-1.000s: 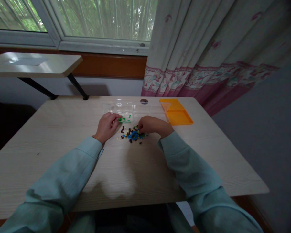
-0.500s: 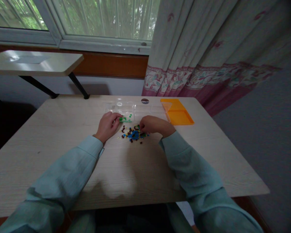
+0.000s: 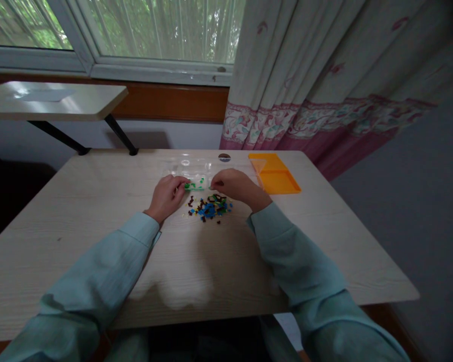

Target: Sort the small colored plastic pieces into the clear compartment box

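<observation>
A clear plastic compartment box (image 3: 234, 168) lies toward the back of the table. Small green pieces (image 3: 201, 181) sit in its near-left compartment. My left hand (image 3: 169, 194) grips the box's near-left corner, thumb and index finger by the green pieces. My right hand (image 3: 232, 183) is over the box's front edge, fingertips pinched together just right of the green compartment; whatever is between them is too small to name. In front of the box is a loose pile of tiny building bricks (image 3: 210, 209), blue, brown, yellow and green.
An orange tray (image 3: 279, 176) lies by the box's right end. A small dark oval (image 3: 224, 158) shows at the table's back edge. At the back left a raised shelf (image 3: 60, 100) stands on black legs. A curtain (image 3: 305, 100) hangs behind the table's right side.
My right hand has risen from the brick pile to the box's front edge, moving away from me and slightly left. My left hand has stayed at the corner.
</observation>
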`<state>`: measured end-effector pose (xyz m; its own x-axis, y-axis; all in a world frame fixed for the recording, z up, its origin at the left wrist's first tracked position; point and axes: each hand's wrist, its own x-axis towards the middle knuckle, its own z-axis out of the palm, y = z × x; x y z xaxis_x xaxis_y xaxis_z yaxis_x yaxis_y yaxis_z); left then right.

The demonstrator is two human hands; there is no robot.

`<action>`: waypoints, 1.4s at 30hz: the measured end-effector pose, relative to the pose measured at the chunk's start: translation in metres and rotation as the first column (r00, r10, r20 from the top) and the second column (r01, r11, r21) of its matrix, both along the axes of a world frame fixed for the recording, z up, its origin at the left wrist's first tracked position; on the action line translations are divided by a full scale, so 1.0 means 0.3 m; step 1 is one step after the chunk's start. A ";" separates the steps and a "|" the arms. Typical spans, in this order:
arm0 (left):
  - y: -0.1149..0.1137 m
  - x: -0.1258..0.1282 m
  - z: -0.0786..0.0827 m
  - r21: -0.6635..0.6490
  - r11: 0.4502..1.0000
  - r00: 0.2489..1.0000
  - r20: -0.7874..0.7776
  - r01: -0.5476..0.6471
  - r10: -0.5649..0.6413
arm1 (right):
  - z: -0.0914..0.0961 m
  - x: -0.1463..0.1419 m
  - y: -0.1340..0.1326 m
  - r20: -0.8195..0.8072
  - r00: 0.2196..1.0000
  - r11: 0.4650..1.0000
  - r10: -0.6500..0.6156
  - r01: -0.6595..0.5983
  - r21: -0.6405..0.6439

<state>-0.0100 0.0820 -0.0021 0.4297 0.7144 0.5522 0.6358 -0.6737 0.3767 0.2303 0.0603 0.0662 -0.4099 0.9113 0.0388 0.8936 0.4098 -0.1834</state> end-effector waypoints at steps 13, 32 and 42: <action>0.002 0.000 -0.004 -0.001 1.000 1.000 -0.006 -0.019 0.019 | -0.102 -0.078 0.009 -0.043 0.993 0.951 -0.108 0.116 0.286; -0.007 0.011 -0.001 0.023 0.997 0.997 -0.045 0.067 -0.066 | -0.035 -0.045 -0.015 -0.164 0.979 0.930 -0.125 0.173 0.324; -0.123 0.118 0.005 -0.062 0.946 0.934 -0.150 0.319 -0.325 | -0.203 0.040 -0.166 -0.399 0.910 0.893 -0.114 0.270 0.360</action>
<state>0.0254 0.0450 -0.0007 0.7189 0.5413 0.4361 0.4398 -0.8400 0.3176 0.2423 0.0105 0.0052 -0.1147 0.8439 0.5241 0.8657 0.3437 -0.3639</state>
